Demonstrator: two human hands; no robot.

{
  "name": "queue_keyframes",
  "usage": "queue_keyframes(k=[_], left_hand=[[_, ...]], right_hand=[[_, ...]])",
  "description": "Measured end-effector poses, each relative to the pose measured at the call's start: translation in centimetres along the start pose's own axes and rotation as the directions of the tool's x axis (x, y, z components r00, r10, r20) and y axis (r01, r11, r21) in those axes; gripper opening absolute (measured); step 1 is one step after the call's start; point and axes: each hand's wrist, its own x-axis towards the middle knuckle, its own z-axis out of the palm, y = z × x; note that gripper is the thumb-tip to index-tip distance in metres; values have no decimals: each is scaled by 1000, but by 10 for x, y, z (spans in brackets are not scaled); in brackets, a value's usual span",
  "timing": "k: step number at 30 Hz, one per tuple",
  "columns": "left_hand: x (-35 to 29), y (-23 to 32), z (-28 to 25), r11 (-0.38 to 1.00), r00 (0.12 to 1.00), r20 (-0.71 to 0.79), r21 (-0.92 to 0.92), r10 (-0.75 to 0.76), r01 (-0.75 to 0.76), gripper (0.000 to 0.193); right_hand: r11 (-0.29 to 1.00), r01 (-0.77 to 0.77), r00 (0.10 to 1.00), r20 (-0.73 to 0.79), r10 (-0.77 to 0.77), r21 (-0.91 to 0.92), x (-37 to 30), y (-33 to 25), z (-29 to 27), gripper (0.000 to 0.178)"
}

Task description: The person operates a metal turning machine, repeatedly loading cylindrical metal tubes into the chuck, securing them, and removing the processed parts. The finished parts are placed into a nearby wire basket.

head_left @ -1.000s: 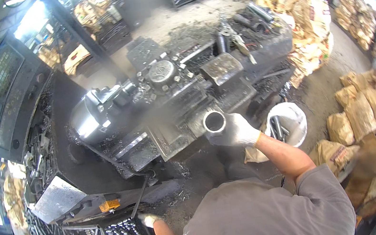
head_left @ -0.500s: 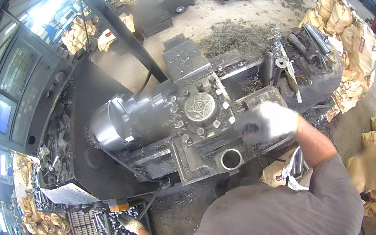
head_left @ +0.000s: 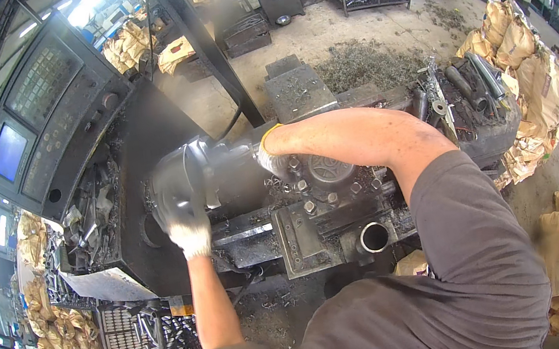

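Note:
My left hand [head_left: 189, 233], in a whitish knit glove, reaches up to the metal lathe chuck [head_left: 180, 178] and lies against its lower front. Its fingers are dark and blurred, so what they grip, if anything, does not show. My right hand [head_left: 276, 160], also gloved, is on the far side of the machine, between the chuck and the bolted tool post [head_left: 333, 199]. Its fingers point down and are partly hidden; I cannot make out anything in them. A round-bored holder [head_left: 375, 237] sticks out toward me from the tool post.
At left stands a control panel [head_left: 9, 154] with a lit screen. Metal bars and tubes [head_left: 460, 88] lie on the machine's right end beside paper sacks [head_left: 532, 89]. A crate of small metal parts [head_left: 168, 347] stands at lower left. Shavings [head_left: 364, 66] cover the floor behind.
My left hand has risen from the parts crate to the chuck. My right hand has crossed left over the tool post toward the chuck. The view has shifted slightly.

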Motion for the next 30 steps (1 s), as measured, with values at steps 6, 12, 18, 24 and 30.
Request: queue_keyframes(k=[6, 12, 18, 24, 30], left_hand=[[41, -16, 21, 983, 981, 101, 49, 169, -174, 65], [43, -11, 27, 988, 984, 95, 23, 148, -151, 63], [39, -11, 28, 992, 989, 82, -6, 127, -127, 65], [42, -9, 30, 986, 981, 107, 19, 160, -163, 66], [51, 11, 15, 992, 977, 177, 9, 121, -124, 62]], right_hand=[[104, 625, 773, -632, 56, 774, -72, 69, 3, 48], [923, -237, 701, -604, 379, 304, -35, 158, 12, 55], [995, 103, 896, -435, -88, 10, -2, 32, -16, 68], [978, 45, 953, -302, 18, 202, 11, 43, -28, 64], [1000, 21, 904, -428, -15, 8, 6, 124, 26, 47]])
